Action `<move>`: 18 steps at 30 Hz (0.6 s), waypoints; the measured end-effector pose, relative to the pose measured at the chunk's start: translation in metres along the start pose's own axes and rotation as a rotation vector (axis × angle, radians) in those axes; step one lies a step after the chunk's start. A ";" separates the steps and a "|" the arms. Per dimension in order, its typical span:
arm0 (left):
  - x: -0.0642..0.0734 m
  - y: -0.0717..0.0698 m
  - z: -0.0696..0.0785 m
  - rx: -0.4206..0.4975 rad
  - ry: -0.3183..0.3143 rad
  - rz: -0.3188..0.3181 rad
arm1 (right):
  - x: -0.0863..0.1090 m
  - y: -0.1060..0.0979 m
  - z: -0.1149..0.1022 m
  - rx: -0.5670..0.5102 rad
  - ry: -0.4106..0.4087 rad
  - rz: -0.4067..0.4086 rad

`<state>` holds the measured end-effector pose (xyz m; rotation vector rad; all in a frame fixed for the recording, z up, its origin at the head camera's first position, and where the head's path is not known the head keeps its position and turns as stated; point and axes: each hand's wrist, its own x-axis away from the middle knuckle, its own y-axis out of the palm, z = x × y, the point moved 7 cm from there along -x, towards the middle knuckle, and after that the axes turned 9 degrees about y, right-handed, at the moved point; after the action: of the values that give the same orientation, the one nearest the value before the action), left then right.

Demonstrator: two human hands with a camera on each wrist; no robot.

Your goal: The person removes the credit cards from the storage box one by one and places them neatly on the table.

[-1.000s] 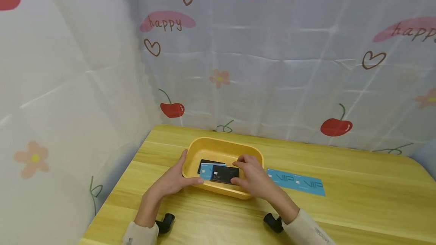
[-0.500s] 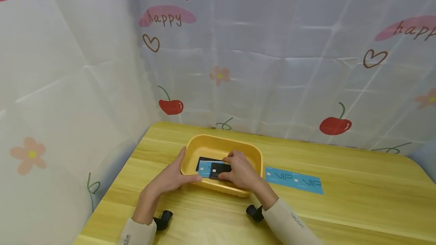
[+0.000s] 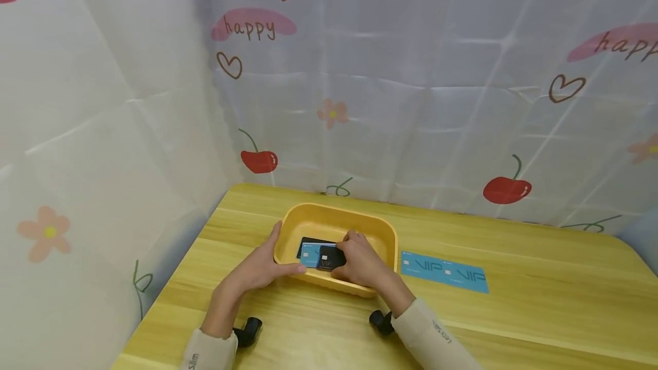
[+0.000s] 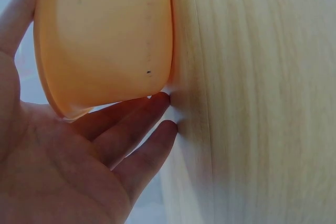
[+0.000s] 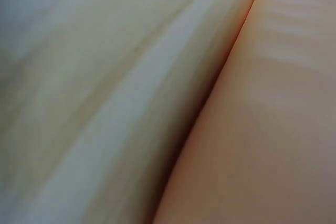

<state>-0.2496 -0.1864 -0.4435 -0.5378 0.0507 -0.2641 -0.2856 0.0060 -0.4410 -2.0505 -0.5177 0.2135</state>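
My left hand (image 3: pixel 257 267) holds the left end of a yellow plastic bin (image 3: pixel 380 224), thumb along the near rim and fingers against the end wall. In the left wrist view, the fingers (image 4: pixel 136 129) reach down the outside of the bin to the table. Inside the bin, my right hand (image 3: pixel 360 261) pinches a black card (image 3: pixel 329 258) marked VIP between thumb and fingers, covering its right part. Under its left side a blue card (image 3: pixel 308 254) shows, and another black card (image 3: pixel 316 240) sticks out behind that one. The right wrist view shows only bin wall and table.
Two blue VIP cards (image 3: pixel 421 267) lie end to end on the wood-grain table (image 3: pixel 540 278), right of the bin. Behind the table hangs a white curtain (image 3: pixel 411 130) printed with cherries, hearts and flowers. Black wrist mounts (image 3: pixel 249 332) stick out below the sleeves.
My right hand has shifted left across the bin, its fingers now covering more of the top black card. The left hand has kept its place on the bin.
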 end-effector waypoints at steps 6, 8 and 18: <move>0.000 -0.001 -0.001 0.000 -0.008 0.001 | 0.001 0.002 0.000 -0.005 -0.007 -0.008; 0.000 -0.001 -0.002 -0.004 -0.010 0.001 | 0.001 0.001 0.000 -0.005 -0.014 -0.003; -0.001 0.000 -0.002 -0.015 -0.007 0.004 | 0.001 0.000 0.003 -0.022 -0.010 0.010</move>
<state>-0.2509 -0.1872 -0.4455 -0.5534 0.0468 -0.2580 -0.2855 0.0087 -0.4422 -2.0754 -0.5180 0.2256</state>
